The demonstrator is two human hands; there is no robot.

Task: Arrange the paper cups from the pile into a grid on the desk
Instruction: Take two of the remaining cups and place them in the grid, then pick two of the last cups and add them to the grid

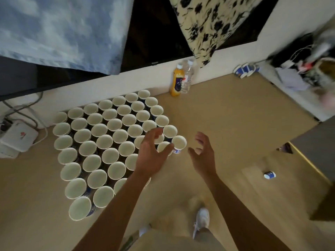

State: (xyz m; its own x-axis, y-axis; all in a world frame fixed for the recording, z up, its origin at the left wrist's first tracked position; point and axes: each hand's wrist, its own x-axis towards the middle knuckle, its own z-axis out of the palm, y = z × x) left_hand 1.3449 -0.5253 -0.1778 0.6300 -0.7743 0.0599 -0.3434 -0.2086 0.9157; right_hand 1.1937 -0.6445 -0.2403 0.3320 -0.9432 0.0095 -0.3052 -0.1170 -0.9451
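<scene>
Several white paper cups with blue print stand upright in a tight grid (108, 142) on the tan desk (235, 124). At the grid's right corner sits an outlying cup (179, 144). My left hand (152, 153) hovers over the cups at that corner, fingers loosely spread, thumb close to a cup (163, 147); it holds nothing. My right hand (203, 153) is open to the right of the outlying cup, palm turned toward it, apart from it. A small pile of cups (244, 70) lies on its side at the far right against the wall. One cup (269, 175) lies alone near the desk's right edge.
An orange juice bottle (176, 80) and a clear water bottle (187, 77) stand against the wall behind the grid. A white box (18, 136) with cables sits at the left. Clutter (308, 69) fills the far right corner. My white shoes (202, 220) show on the floor below.
</scene>
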